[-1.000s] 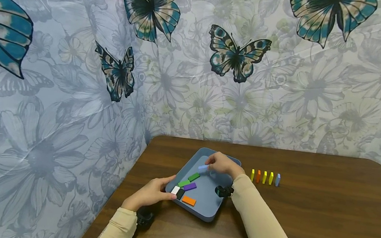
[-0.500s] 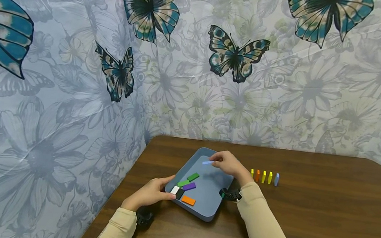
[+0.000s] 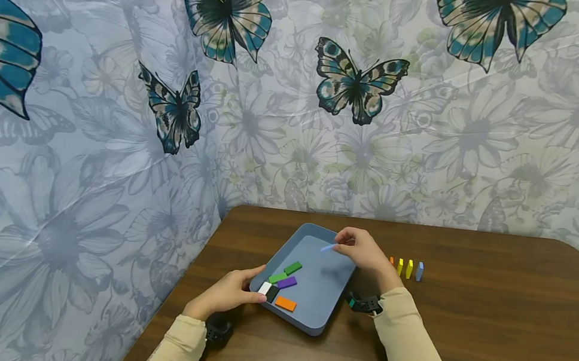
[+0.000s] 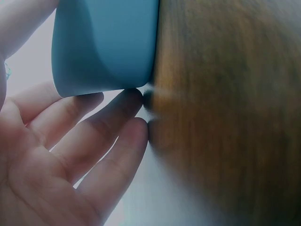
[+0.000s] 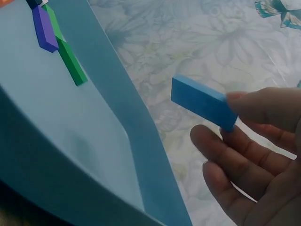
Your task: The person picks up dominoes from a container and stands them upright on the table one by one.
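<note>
My right hand (image 3: 364, 253) pinches a light blue domino block (image 5: 202, 102) by one end between thumb and fingertips, above the far right part of a blue-grey tray (image 3: 319, 295). My left hand (image 3: 224, 293) grips the tray's near left corner, its thumb by the rim; in the left wrist view its fingers touch the outer wall (image 4: 108, 52). Lying in the tray near this hand are a white block (image 3: 265, 288), a black block (image 3: 272, 293), an orange block (image 3: 285, 304), a purple block (image 3: 286, 282), a light green block (image 3: 277, 278) and a dark green block (image 3: 292, 268).
Right of the tray, dominoes stand upright in a row on the brown wooden table (image 3: 494, 326): two yellow ones (image 3: 404, 269) and a blue one (image 3: 420, 272) show, with an orange one (image 3: 392, 260) partly behind my right hand. A butterfly-patterned wall covering (image 3: 272, 142) rises behind.
My right hand has lifted the blue domino block and moved it rightward across the tray, now covering the left end of the standing row. My left hand keeps its grip on the tray.
</note>
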`<state>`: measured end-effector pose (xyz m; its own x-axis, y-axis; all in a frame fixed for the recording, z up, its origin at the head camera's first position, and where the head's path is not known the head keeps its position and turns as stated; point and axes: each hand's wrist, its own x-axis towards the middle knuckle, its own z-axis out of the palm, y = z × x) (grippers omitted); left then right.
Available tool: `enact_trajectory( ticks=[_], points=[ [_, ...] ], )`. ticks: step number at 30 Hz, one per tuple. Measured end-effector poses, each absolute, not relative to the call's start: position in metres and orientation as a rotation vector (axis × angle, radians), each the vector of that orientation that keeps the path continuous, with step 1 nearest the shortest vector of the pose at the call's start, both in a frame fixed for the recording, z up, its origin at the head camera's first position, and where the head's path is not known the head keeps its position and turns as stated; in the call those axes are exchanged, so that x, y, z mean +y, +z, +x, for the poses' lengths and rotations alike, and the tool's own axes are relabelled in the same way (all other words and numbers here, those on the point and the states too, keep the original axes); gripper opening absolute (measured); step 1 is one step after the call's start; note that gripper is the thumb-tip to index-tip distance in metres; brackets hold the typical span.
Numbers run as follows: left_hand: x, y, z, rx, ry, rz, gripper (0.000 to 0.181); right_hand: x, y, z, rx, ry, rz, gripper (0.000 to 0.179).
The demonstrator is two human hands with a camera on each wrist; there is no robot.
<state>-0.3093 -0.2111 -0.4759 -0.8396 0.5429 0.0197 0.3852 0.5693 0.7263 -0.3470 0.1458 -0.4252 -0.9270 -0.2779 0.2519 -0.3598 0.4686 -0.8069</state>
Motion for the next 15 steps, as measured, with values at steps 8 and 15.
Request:
enact_trajectory(
  ticks=[8, 15],
  points=[
    [-0.212, -0.474, -0.309, 2.586, 1.127, 0.765, 0.084, 0.164, -0.414, -0.337, -2.572, 1.548, 0.497, 0.015],
    [-0.211, -0.476, -0.31, 2.561, 1.17, 0.775, 0.083, 0.181, -0.409, -0.333, -2.572, 1.49, 0.432, 0.021]
  ],
)
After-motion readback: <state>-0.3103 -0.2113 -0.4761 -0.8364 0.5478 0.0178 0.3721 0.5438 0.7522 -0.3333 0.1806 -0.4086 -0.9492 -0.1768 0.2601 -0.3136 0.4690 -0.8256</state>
